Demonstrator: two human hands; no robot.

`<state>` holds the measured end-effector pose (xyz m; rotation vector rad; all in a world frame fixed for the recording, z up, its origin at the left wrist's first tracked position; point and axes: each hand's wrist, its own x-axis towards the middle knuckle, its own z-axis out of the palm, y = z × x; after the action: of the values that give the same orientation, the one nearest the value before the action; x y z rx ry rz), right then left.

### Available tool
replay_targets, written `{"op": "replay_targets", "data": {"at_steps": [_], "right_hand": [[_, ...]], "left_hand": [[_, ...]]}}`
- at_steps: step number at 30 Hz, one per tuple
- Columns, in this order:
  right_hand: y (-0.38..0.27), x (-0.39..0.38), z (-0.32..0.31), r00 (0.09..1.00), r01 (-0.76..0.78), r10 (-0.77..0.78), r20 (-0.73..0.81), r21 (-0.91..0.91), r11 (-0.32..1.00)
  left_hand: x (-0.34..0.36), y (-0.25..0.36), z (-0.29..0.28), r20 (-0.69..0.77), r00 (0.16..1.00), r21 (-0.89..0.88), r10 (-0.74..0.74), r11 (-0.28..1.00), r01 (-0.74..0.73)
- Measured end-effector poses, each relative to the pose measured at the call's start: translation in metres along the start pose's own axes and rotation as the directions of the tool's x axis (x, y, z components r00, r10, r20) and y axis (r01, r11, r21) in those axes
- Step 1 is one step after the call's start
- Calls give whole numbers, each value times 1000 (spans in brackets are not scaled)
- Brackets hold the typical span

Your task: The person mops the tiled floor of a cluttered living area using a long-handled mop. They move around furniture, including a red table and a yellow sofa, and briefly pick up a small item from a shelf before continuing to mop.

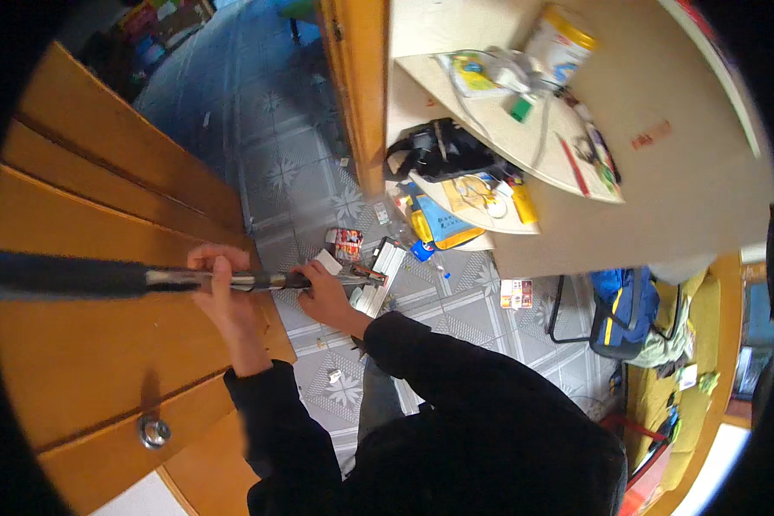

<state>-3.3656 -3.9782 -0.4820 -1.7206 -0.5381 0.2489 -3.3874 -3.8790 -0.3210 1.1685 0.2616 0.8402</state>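
A long pole [69, 277] with a black sleeve and a shiny metal stretch crosses in front of me from the left, running down toward the floor. Around its metal stretch curl the fingers of my left hand [225, 297], thumb raised along it. My right hand [328, 299] is closed on the thinner, dark part farther down. Beyond the right hand, the pole's lower end meets a long white piece with a reddish-brown end [380, 277]. Whether the two are joined, I cannot tell. A red printed packet [346, 243] and a white scrap [327, 261] lie beside it.
An orange-brown wooden door [103, 344] with a round knob [154, 432] stands at my left. Corner shelves [490, 112] at the right hold a tub [561, 45] and clutter. Behind them are a folding chair with a blue bag [629, 305]. Litter dots the grey tiles [482, 322].
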Motion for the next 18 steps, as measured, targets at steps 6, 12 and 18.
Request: {"op": "replay_targets", "data": {"at_steps": [6,12,18], "right_hand": [[214,45,7,971,-196,171,-165,-147,969],[601,58,-35,854,-195,506,121,-827,527],[757,192,-17,916,-393,344,-208,-644,657]], "left_hand": [[4,-180,-128,-380,913,215,-147,946,242],[22,-232,-241,-553,831,370,54,910,187],[39,-274,-204,-523,625,768,579,638,52]]}}
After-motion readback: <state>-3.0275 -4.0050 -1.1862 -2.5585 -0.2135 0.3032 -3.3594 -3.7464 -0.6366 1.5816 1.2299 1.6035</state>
